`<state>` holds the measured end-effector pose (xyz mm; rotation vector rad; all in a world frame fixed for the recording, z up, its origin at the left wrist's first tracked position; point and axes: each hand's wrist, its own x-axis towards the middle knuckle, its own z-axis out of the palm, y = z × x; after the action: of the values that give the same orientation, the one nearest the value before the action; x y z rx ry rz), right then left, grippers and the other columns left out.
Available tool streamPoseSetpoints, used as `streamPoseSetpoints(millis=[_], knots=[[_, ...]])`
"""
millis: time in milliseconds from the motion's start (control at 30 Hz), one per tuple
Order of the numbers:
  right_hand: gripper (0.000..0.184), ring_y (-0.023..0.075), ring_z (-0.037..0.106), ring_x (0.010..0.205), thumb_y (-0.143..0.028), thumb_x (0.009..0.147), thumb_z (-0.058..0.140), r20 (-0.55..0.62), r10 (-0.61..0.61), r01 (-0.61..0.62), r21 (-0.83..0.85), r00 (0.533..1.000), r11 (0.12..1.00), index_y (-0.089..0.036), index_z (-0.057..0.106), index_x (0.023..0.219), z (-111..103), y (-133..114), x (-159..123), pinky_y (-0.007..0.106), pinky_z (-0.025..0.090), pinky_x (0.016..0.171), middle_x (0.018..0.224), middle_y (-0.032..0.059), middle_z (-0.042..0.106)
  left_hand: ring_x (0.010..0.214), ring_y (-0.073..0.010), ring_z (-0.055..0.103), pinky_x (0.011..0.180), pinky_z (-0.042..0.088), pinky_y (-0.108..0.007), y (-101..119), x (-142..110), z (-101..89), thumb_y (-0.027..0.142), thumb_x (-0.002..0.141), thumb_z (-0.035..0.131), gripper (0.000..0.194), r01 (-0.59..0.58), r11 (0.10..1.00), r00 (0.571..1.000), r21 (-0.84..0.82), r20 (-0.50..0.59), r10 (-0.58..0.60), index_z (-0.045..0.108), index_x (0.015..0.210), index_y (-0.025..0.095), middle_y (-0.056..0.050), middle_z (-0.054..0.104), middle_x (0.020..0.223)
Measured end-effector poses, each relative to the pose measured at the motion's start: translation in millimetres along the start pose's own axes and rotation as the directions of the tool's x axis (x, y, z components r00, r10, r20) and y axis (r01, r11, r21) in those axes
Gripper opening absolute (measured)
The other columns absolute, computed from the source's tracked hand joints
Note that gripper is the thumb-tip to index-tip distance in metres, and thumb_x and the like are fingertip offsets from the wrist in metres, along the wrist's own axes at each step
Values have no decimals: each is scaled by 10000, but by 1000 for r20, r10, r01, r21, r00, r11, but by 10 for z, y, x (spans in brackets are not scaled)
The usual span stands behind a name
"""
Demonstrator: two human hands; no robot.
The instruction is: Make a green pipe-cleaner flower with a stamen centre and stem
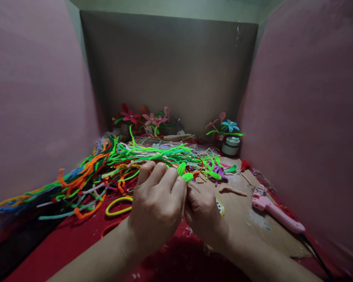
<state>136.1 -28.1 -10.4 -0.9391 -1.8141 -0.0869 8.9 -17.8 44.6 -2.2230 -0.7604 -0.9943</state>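
My left hand (160, 196) is closed, its knuckles up, with curled fingers at the near edge of a heap of pipe cleaners (161, 154). Pressed against it, my right hand (204, 209) is closed too, thumb and fingers drawn together. From between the two hands pokes a bright green pipe cleaner piece (187, 177) bent into leaf-like loops. Its lower part is hidden by my fingers. The yellow loop of a scissors handle (117, 206) shows left of my left hand, and an orange-red handle curves below it.
A pink glue gun (278, 215) with a black cord lies on brown cardboard (238, 211) at right. Pipe cleaner flowers (150, 119) and a blue flower (230, 125) stand at the back, near a lidded jar (231, 146). Pink walls (306, 109) rise on both sides.
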Motion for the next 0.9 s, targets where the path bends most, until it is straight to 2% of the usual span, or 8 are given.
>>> streamPoseSetpoints(millis=[133, 333, 500, 567, 633, 700, 800, 900], knots=[[191, 105, 434, 548, -115, 832, 440, 20, 105, -106, 124, 994, 987, -174, 498, 659, -24, -7, -2, 237, 356, 528, 599, -5, 496, 645, -184, 440, 657, 339, -375, -49, -18, -51, 169, 816, 493, 211, -12, 994, 1000, -105, 14, 13, 585, 627, 181, -35, 540, 609], [261, 90, 346, 531, -193, 834, 493, 69, 303, -307, 351, 951, 885, -177, 462, 576, -87, -31, 75, 231, 322, 511, 556, -40, 369, 760, -186, 490, 692, 396, -348, -183, -41, -224, 180, 798, 571, 72, 60, 958, 998, -281, 6, -61, 634, 834, 187, -45, 622, 780], [243, 95, 352, 547, -206, 812, 509, 83, 366, -365, 434, 927, 824, -170, 501, 572, -109, -28, 91, 236, 320, 516, 556, -34, 390, 784, -178, 508, 719, 429, -343, -200, -74, -233, 143, 776, 595, 124, -43, 930, 999, -365, -10, 43, 640, 875, 201, -32, 636, 782], [276, 87, 331, 523, -218, 802, 527, 99, 384, -381, 487, 918, 786, -172, 469, 537, -112, -22, 83, 231, 302, 490, 535, -41, 371, 812, -176, 525, 740, 444, -341, -223, -74, -252, 154, 769, 611, 149, -33, 895, 999, -445, 9, 42, 635, 905, 210, -28, 644, 812], [306, 75, 291, 482, -237, 796, 542, 152, 417, -426, 559, 896, 711, -176, 444, 512, -106, -8, 71, 225, 265, 444, 506, -52, 342, 840, -169, 547, 753, 460, -327, -270, -65, -274, 155, 778, 605, 150, 67, 849, 998, -524, 44, -51, 629, 910, 223, -24, 646, 846], [320, 63, 261, 442, -257, 783, 567, 216, 451, -476, 632, 866, 611, -176, 444, 499, -93, 13, 57, 221, 229, 407, 479, -60, 328, 835, -156, 573, 752, 478, -312, -334, -57, -269, 146, 794, 582, 141, 201, 788, 977, -583, 57, -208, 628, 897, 232, -13, 647, 855], [298, 45, 269, 376, -290, 750, 616, 317, 500, -552, 708, 806, 440, -169, 500, 504, -69, 50, 49, 214, 197, 361, 433, -65, 361, 809, -146, 609, 743, 505, -290, -418, -64, -190, 172, 794, 588, 123, 380, 648, 903, -661, 113, -414, 643, 885, 233, -2, 662, 867], [235, 37, 285, 303, -297, 684, 676, 408, 540, -604, 756, 736, 253, -163, 562, 528, -55, 71, 63, 202, 163, 310, 387, -66, 410, 785, -150, 632, 708, 528, -277, -464, -84, -81, 219, 785, 601, 114, 527, 434, 797, -730, 248, -550, 650, 887, 217, -13, 680, 871]])
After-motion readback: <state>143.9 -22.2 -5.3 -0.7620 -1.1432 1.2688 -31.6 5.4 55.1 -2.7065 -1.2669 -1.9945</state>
